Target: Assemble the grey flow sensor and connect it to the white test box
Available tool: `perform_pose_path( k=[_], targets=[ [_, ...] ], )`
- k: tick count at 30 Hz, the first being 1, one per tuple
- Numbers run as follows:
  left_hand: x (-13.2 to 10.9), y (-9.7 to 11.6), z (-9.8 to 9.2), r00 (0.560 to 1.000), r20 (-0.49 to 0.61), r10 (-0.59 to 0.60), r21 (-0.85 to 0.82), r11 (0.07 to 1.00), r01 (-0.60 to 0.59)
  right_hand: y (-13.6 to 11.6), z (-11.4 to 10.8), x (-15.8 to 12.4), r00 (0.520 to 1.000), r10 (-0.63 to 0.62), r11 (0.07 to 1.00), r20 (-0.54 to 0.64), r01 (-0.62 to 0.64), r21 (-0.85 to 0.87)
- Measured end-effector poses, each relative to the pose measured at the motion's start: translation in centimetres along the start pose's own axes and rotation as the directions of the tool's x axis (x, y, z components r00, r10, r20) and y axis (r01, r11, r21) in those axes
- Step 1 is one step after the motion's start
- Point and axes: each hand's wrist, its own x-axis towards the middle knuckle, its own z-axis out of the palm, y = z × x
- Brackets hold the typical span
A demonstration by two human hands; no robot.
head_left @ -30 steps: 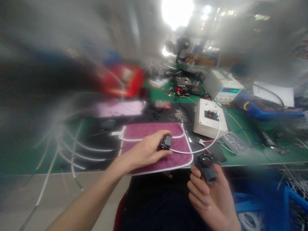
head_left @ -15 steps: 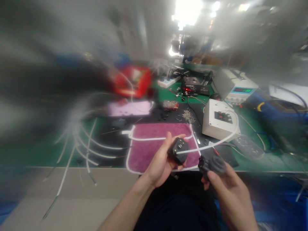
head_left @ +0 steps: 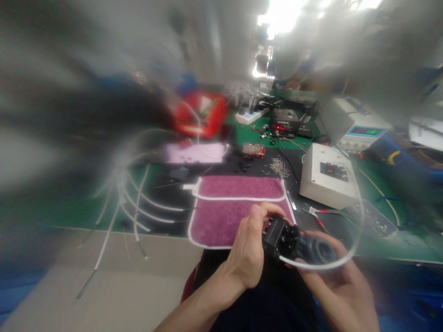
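Note:
My left hand (head_left: 251, 244) grips a small black plug-like part (head_left: 279, 236) with a white cable (head_left: 349, 251) running from it in a loop to the right. My right hand (head_left: 337, 281) holds a dark round housing (head_left: 316, 251) just right of that part; the two pieces touch in front of my lap. Both hands hover at the near edge of the bench, over the front border of a purple towel (head_left: 228, 216).
A white box with a black socket panel (head_left: 327, 180) stands right of the towel. Behind are a power supply with a green display (head_left: 360, 127), a black unit with red lights (head_left: 285, 124), a red object (head_left: 200, 113), scattered pins (head_left: 278, 166) and loose white cables (head_left: 138, 207) at left.
My left hand lifted the black part off the towel and brought it toward me to meet the dark housing in my right hand. The white cable swung out to the right.

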Motion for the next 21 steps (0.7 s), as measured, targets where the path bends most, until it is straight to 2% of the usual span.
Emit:
perform_pose_path(
  k=[6,9,12,15,18,21],
  targets=[
    [1.4,0.0,1.3,0.992,-0.068,-0.103,-0.335,0.939,0.074,0.2,0.0,0.1,1.0,0.0,0.998,-0.011,-0.001,-0.056],
    [2.2,0.1,1.6,0.979,-0.095,-0.178,-0.4,0.908,0.126,0.5,0.0,0.3,1.0,-0.014,0.997,-0.012,0.013,-0.073],
    [2.6,0.0,1.7,0.958,-0.162,-0.238,-0.395,0.905,0.158,0.8,0.0,0.6,0.997,-0.069,0.99,-0.027,0.065,-0.125],
    [3.0,-0.1,1.9,0.948,-0.223,-0.228,-0.321,0.935,0.149,1.0,0.2,0.8,0.989,-0.144,0.979,-0.044,0.136,-0.153],
    [3.5,-0.2,2.0,0.942,-0.253,-0.221,-0.234,0.959,0.162,1.2,0.8,1.0,0.977,-0.211,0.971,-0.012,0.208,-0.12],
    [3.9,-0.2,2.1,0.938,-0.261,-0.227,-0.204,0.963,0.177,1.7,1.2,1.1,0.979,-0.201,0.977,-0.02,0.198,-0.079]
  ],
)
